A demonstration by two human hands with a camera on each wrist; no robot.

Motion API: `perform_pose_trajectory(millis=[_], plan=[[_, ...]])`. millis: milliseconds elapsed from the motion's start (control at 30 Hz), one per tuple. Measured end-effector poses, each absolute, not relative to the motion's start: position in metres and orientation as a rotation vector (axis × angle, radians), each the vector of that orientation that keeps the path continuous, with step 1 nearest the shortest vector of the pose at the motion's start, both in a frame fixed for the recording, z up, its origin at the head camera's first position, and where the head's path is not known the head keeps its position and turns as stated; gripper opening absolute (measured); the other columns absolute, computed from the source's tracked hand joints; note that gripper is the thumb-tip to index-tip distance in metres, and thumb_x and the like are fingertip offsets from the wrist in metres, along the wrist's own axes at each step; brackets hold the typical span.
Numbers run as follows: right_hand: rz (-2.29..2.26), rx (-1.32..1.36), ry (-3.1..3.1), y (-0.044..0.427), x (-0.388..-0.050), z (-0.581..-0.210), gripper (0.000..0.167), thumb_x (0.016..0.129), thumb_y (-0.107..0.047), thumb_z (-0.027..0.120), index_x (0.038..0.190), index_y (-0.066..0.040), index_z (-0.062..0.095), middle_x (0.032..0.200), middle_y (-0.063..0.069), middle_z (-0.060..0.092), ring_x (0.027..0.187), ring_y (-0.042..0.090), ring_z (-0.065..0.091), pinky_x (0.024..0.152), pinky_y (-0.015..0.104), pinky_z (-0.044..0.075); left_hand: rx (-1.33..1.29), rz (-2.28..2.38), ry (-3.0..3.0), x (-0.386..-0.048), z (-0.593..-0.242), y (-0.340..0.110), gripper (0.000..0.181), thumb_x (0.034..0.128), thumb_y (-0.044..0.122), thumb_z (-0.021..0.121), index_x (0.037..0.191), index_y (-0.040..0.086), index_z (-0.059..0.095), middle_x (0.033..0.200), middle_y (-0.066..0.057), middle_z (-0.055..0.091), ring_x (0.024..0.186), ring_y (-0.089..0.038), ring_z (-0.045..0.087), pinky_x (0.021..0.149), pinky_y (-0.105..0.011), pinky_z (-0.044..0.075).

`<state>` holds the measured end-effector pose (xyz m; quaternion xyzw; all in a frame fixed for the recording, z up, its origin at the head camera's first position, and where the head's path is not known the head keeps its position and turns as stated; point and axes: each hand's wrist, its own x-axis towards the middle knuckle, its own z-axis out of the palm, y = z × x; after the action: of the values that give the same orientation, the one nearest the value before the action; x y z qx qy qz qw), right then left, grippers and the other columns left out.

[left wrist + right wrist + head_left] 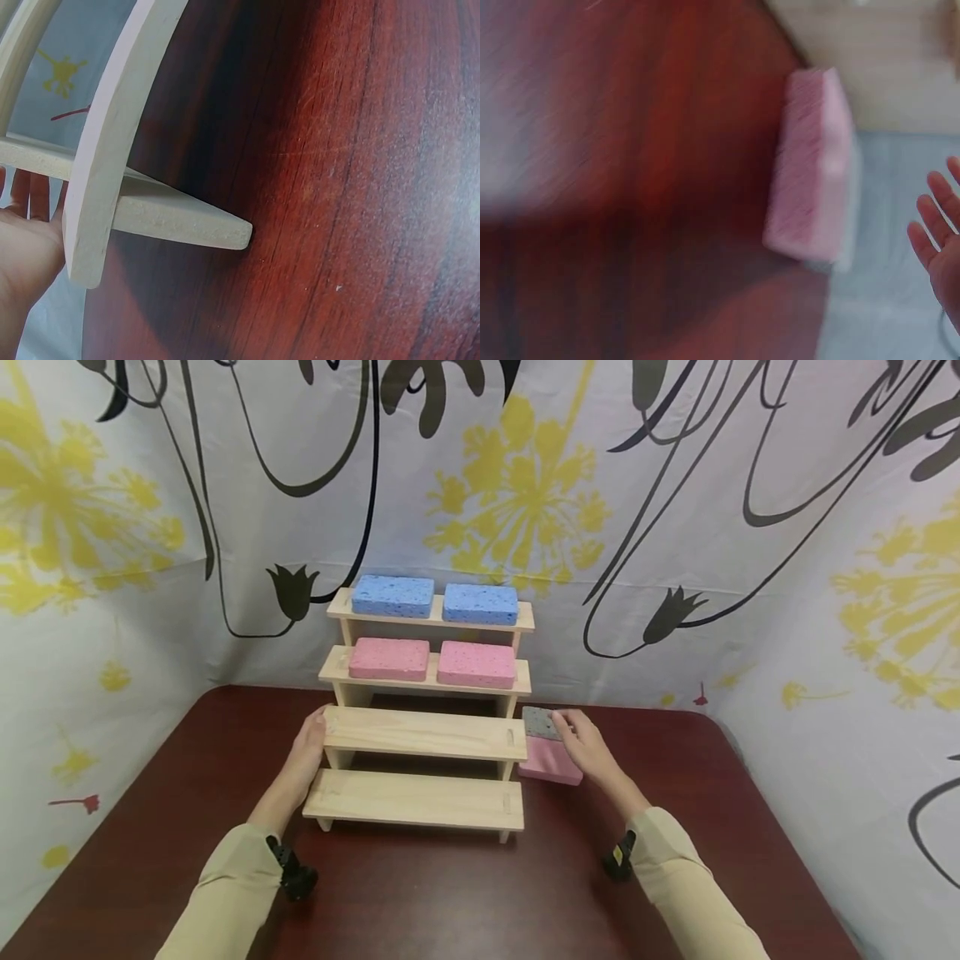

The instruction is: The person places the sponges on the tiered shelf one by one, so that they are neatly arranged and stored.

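Note:
A stepped wooden rack point(427, 732) stands on the table. My left hand point(306, 747) rests against the left end of its second shelf from the bottom; in the left wrist view its fingers point(39, 196) reach up, fairly straight, partly hidden by the wood. Just right of the rack, a grey sponge point(537, 723) lies over the far part of a pink sponge point(547, 762). My right hand point(588, 747) is beside the grey sponge, fingertips close to its edge. The right wrist view shows the fingers point(935, 221) extended and apart from the blurred pink sponge point(802, 169).
Two blue sponges point(393, 596) point(481, 603) sit on the top shelf. Two more pink sponges point(389, 659) point(476, 664) lie on the shelf below. Patterned cloth point(517, 510) hangs behind and beside the dark red table point(450, 902).

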<state>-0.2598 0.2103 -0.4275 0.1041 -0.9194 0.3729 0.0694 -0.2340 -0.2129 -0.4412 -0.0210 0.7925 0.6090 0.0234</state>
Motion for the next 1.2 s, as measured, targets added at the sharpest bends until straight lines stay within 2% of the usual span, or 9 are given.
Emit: perform_pose_trajectory(millis=[100, 233, 400, 500, 733, 900, 1200], plan=[[0.984, 0.359, -2.822, 0.222, -0.259, -0.443, 0.048, 0.092, -0.038, 0.052, 0.119, 0.000, 0.055, 0.116, 0.020, 0.055, 0.112, 0.036, 0.048, 0.094, 0.053, 0.038, -0.060, 1.895, 2.458, -0.235, -0.441, -0.213, 0.064, 0.0970, 0.051, 0.014, 0.148, 0.012, 0.006, 0.152, -0.017, 0.010, 0.140, -0.034, 0.011, 0.113, -0.052, 0.010], [0.830, 0.369, -2.885, 0.234, -0.257, -0.463, 0.059, 0.079, -0.042, 0.067, 0.119, -0.001, 0.055, 0.119, 0.022, 0.052, 0.113, 0.039, 0.046, 0.093, 0.055, 0.037, -0.060, 1.898, 2.459, -0.234, -0.442, -0.214, 0.065, 0.0970, 0.050, 0.014, 0.148, 0.011, 0.006, 0.152, -0.018, 0.010, 0.140, -0.034, 0.011, 0.113, -0.052, 0.010], [0.801, 0.309, -2.941, 0.240, -0.253, -0.478, 0.084, 0.067, -0.049, 0.075, 0.128, 0.001, 0.045, 0.123, 0.024, 0.046, 0.110, 0.037, 0.045, 0.090, 0.053, 0.040, -0.078, 1.883, 2.455, -0.233, -0.444, -0.215, 0.066, 0.0963, 0.052, 0.013, 0.148, 0.012, 0.004, 0.153, -0.017, 0.008, 0.140, -0.034, 0.009, 0.113, -0.053, 0.009], [0.822, 0.284, -2.939, 0.240, -0.252, -0.482, 0.093, 0.063, -0.049, 0.078, 0.131, 0.003, 0.041, 0.121, 0.024, 0.045, 0.106, 0.034, 0.045, 0.088, 0.050, 0.042, -0.073, 1.886, 2.459, -0.234, -0.444, -0.214, 0.065, 0.0966, 0.051, 0.013, 0.148, 0.012, 0.005, 0.153, -0.017, 0.009, 0.140, -0.034, 0.009, 0.113, -0.052, 0.008], [0.872, 0.284, -2.959, 0.243, -0.251, -0.480, 0.088, 0.060, -0.042, 0.083, 0.127, 0.001, 0.045, 0.119, 0.023, 0.041, 0.104, 0.033, 0.043, 0.088, 0.049, 0.042, -0.043, 1.895, 2.475, -0.236, -0.441, -0.211, 0.063, 0.0978, 0.049, 0.013, 0.148, 0.011, 0.007, 0.152, -0.018, 0.011, 0.139, -0.034, 0.012, 0.113, -0.052, 0.010], [0.918, 0.227, -3.011, 0.247, -0.250, -0.476, 0.088, 0.059, -0.041, 0.083, 0.124, 0.005, 0.046, 0.115, 0.021, 0.038, 0.100, 0.030, 0.045, 0.086, 0.043, 0.043, -0.040, 1.886, 2.467, -0.236, -0.439, -0.210, 0.063, 0.0977, 0.049, 0.013, 0.148, 0.012, 0.006, 0.152, -0.018, 0.010, 0.139, -0.034, 0.011, 0.113, -0.052, 0.009], [1.208, 0.320, -2.859, 0.260, -0.245, -0.450, 0.074, 0.065, -0.033, 0.079, 0.121, 0.003, 0.047, 0.116, 0.020, 0.035, 0.099, 0.028, 0.041, 0.078, 0.030, 0.040, -0.048, 1.894, 2.456, -0.235, -0.440, -0.211, 0.064, 0.0975, 0.049, 0.014, 0.148, 0.010, 0.005, 0.152, -0.019, 0.010, 0.140, -0.034, 0.011, 0.113, -0.052, 0.010]])
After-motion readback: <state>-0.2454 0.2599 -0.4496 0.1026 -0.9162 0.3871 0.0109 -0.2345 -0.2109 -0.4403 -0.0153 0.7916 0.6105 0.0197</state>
